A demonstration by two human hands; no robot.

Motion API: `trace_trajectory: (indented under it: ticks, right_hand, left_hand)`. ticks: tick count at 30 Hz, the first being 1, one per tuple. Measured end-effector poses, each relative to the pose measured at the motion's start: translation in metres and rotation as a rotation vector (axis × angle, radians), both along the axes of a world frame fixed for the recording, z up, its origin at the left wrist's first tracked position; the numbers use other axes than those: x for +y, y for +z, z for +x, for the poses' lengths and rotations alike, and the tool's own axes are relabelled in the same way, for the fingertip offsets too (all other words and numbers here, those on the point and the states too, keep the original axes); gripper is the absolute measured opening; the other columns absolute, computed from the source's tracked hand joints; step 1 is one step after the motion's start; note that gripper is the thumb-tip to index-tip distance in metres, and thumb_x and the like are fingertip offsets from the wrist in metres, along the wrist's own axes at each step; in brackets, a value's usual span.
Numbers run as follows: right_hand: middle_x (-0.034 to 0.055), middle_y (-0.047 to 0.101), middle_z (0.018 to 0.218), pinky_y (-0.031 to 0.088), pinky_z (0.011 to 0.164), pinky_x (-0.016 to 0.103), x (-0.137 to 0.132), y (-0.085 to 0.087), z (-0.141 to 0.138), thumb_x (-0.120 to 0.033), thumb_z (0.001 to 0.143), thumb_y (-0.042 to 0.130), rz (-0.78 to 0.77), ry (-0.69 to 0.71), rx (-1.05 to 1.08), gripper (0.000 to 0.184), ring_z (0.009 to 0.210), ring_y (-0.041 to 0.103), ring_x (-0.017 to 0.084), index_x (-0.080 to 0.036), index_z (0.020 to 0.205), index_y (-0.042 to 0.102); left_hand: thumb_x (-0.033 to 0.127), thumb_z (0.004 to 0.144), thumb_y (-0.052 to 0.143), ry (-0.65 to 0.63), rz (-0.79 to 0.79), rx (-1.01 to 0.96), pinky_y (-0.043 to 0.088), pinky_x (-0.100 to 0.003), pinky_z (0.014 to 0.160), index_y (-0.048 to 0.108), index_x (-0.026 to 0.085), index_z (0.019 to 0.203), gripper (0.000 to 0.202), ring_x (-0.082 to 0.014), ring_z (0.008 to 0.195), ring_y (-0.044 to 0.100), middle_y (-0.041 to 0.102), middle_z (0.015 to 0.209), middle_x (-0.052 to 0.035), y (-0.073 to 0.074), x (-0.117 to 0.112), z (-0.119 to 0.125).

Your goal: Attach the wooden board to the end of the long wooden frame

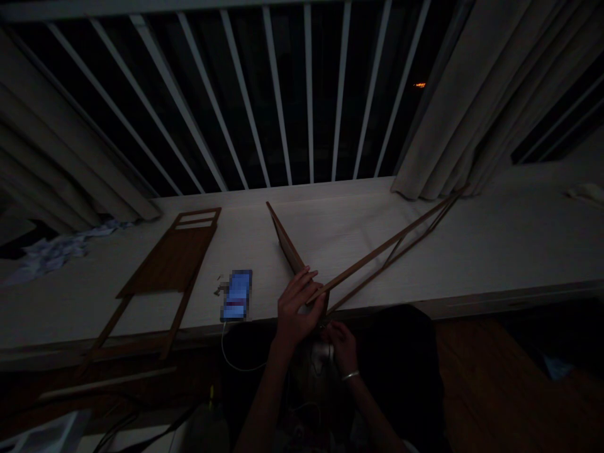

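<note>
Two grips at front edge of the counter [519, 251]: left grip [296, 308] spread on wooden frame [377, 253], right grip [337, 345] pressed together, on what is perhaps too dark to tell.

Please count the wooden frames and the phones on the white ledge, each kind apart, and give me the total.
Wooden frames: 2 (flat frame, tilted frame at the left hand)
Phone: 1
Total: 3
</note>
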State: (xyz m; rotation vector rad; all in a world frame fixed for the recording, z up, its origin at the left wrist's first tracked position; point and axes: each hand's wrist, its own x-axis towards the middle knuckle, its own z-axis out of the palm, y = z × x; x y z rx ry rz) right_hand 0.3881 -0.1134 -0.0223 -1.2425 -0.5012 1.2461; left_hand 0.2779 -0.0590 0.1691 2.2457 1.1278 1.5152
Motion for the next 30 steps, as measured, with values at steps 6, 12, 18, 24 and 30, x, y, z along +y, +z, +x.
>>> trace_trajectory:
  ticks: [6,12,18,24,30]
  right_hand:
    - [0.0037,0.066,0.065,0.049,0.058,0.03,-0.003,0.012,-0.003,-0.046,0.058,0.069,0.05,0.05,-0.046,0.036,0.062,0.062,0.018,-0.016,0.078,0.062]
    - [0.0049,0.067,0.069,0.05,0.063,0.032,-0.006,0.018,-0.007,-0.047,0.054,0.07,0.063,0.073,-0.047,0.035,0.067,0.062,0.02,-0.017,0.072,0.065]
    - [0.0055,0.067,0.072,0.049,0.066,0.034,-0.006,0.015,-0.008,-0.049,0.058,0.067,0.045,0.06,-0.023,0.037,0.07,0.061,0.02,-0.017,0.077,0.066]
    - [0.0047,0.067,0.077,0.048,0.069,0.032,-0.004,0.001,-0.01,-0.043,0.058,0.069,0.029,0.059,0.019,0.034,0.071,0.061,0.019,-0.017,0.078,0.063]
    - [0.0014,0.065,0.073,0.047,0.068,0.03,-0.007,-0.005,-0.014,-0.039,0.059,0.07,0.067,0.03,0.036,0.042,0.068,0.061,0.016,-0.019,0.093,0.055]
  left_hand:
    - [0.017,0.075,0.054,0.003,0.001,-0.001,0.044,-0.043,0.091,0.06,0.017,0.088,0.015,-0.023,0.111,0.048,0.06,0.106,-0.0087,-0.001,0.0,0.0]
    - [0.015,0.074,0.055,-0.015,-0.004,-0.023,0.043,-0.044,0.092,0.06,0.017,0.09,0.018,-0.0233,0.111,0.047,0.059,0.107,-0.0088,-0.001,0.0,-0.001]
    - [0.014,0.073,0.056,-0.007,-0.006,-0.015,0.043,-0.043,0.092,0.061,0.017,0.089,0.017,-0.0227,0.112,0.047,0.059,0.108,-0.0081,0.0,-0.001,-0.001]
    - [0.014,0.073,0.056,-0.012,0.011,-0.024,0.044,-0.041,0.091,0.06,0.017,0.09,0.018,-0.0226,0.111,0.048,0.059,0.107,-0.0083,-0.001,0.0,-0.001]
    - [0.013,0.073,0.056,-0.01,0.007,-0.018,0.043,-0.042,0.092,0.061,0.017,0.09,0.018,-0.0226,0.112,0.047,0.059,0.108,-0.0082,-0.003,0.0,-0.002]
